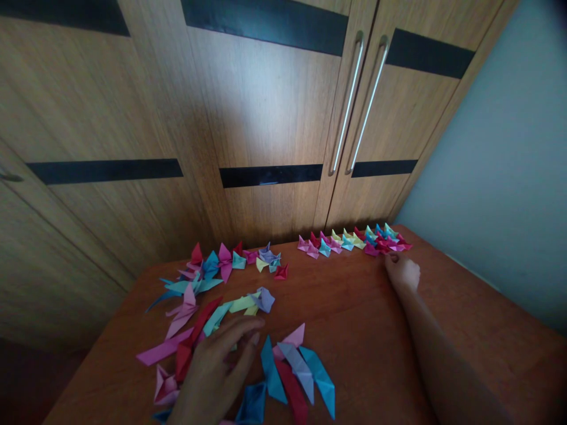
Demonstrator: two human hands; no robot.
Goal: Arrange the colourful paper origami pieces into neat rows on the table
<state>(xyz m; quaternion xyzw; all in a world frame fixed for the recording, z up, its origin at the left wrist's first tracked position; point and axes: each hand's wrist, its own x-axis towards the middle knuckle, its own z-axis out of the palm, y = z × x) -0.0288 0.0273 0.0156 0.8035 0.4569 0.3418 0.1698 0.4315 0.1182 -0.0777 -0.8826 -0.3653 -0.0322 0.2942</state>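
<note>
My right hand (403, 273) is at the far right of the table, its fingers closed at the front of the rows of small folded paper boats (348, 242). The fingertips touch a magenta paper boat (371, 250) or one beside it; the exact contact is hidden. Nearer to me, my left hand (217, 369) hovers over loose folded paper pieces, thumb and forefinger apart, with nothing visible between them. Around it lie a red folded piece (186, 357), a lavender one (264, 300) and a pink one (166, 385). The hand covers some pieces.
More folded paper shapes (225, 262) lie along the table's back left. A loose pile with a blue strip (319, 381) sits right of my left hand. Behind the wooden table (349, 324) stands a wooden wardrobe (274, 106) with metal handles (348, 106). A pale wall (500, 177) borders the right.
</note>
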